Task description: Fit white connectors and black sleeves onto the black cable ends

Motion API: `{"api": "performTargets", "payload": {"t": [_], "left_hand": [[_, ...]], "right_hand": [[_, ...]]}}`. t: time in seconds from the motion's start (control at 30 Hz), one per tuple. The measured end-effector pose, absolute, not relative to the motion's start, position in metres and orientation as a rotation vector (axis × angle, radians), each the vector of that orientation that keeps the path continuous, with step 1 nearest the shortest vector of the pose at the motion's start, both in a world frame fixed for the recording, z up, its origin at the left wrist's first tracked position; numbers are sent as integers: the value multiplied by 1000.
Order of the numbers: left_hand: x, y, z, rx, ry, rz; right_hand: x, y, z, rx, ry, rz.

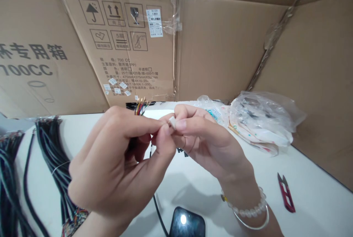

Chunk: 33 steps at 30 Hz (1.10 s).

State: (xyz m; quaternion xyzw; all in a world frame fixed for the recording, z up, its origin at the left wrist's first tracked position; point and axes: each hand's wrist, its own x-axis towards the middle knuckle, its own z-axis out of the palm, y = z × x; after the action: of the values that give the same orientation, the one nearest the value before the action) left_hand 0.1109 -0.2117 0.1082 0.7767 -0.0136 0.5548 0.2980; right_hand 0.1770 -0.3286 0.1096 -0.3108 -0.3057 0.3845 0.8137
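A small white connector [172, 121] sits between the thumb and fingers of my right hand [204, 136]. My left hand [118, 152] is closed, its thumb and index fingertip pinched together right beside the connector. What lies between those two fingertips is mostly covered; it looks like a thin wire end. Several coloured wires [140, 107] with bare golden tips stick up behind my left index finger. They seem to belong to a black cable [158, 207] that runs down below my hands to the table's near side.
Bundles of black cables [52, 148] lie on the left of the white table [264, 182]. A dark phone [187, 224] lies at the near edge, red thread snips [286, 193] on the right. Plastic bags [261, 119] rest at the back right, against tall cardboard boxes [220, 46].
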Motion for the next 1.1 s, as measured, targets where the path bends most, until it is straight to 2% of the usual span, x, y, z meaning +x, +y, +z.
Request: {"api": "performTargets", "payload": {"t": [0.5, 0.77, 1.1], "left_hand": [[110, -211, 108, 2098, -17, 1481], [115, -206, 100, 2035, -366, 1713], [115, -207, 99, 2036, -366, 1751]], "right_hand": [[176, -328, 110, -658, -688, 800], [176, -328, 111, -743, -669, 705], [171, -332, 114, -833, -688, 608]]}}
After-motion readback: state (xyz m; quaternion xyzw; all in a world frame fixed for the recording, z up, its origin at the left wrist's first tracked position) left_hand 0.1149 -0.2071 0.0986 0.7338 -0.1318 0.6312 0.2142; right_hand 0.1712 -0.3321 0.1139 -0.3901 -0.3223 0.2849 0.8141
